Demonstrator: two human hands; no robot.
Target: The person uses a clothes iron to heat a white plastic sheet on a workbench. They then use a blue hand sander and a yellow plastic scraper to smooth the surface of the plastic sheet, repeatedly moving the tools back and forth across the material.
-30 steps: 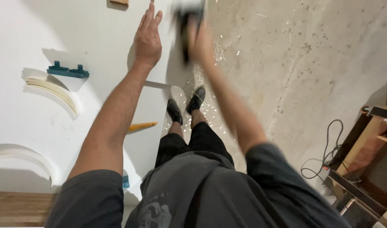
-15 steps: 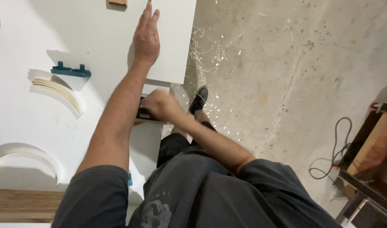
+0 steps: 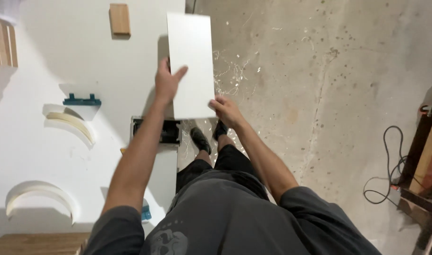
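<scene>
Gripping white rectangular panel [image 3: 191, 66] (unmarked): left hand [image 3: 166, 85], right hand [image 3: 225, 109].

White panel [image 3: 191, 63] hides workbench edge; black tool [image 3: 164, 131] partly behind left forearm.

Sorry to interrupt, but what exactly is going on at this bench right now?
A person standing at a white worktable holds a white rectangular panel in both hands: the left hand grips its left edge, the right hand its lower right corner. The panel hangs partly over the table edge and the concrete floor. A dark power tool lies on the table below it. Curved white offcuts, a blue clamp piece and a wooden block lie nearby.
</scene>
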